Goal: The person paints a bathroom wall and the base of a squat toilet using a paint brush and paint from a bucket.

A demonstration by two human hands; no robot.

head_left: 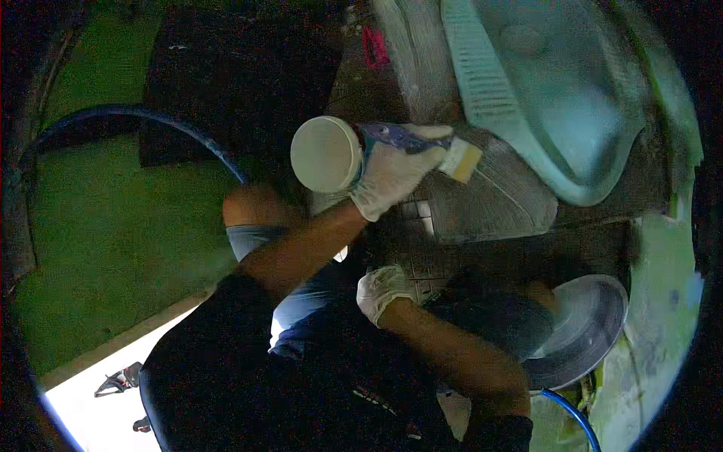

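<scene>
My left hand point(395, 175), in a thin whitish glove, is closed on a wide flat brush point(413, 140) with a blue handle. Its pale, yellowish bristles point(461, 161) point right, toward a light blue-green squat toilet point(493, 83). Against the same hand, on its left, is a round white tub point(324, 154); whether the hand also holds it I cannot tell. My right hand point(384, 292), gloved too, is curled into a fist near my knees. Anything inside that fist is hidden. A greyish wet-looking patch point(493, 203) lies on the dark floor below the bristles.
A round basin point(614, 316) stands at the lower right beside a blue hose point(574, 413). Another blue hose point(128, 111) arches at the upper left, by a dark panel point(241, 75) and a green surface point(113, 248). A small pink object point(374, 48) lies near the top.
</scene>
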